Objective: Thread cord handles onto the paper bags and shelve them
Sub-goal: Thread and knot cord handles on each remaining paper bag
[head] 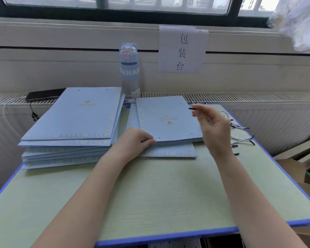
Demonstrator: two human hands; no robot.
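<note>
Desk (pixel 150 194) holds flat paper bags (pixel 168 119), a left hand (pixel 134 140) pinching 1.

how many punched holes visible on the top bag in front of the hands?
2: one hole near the bag's near edge by the left hand, one hole toward the right hand. Others may be hidden.

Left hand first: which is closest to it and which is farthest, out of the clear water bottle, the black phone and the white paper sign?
From the left hand:
1. Clear water bottle, straight behind it against the wall.
2. Black phone, far left on the radiator ledge.
3. White paper sign, up on the wall to the right.
</note>
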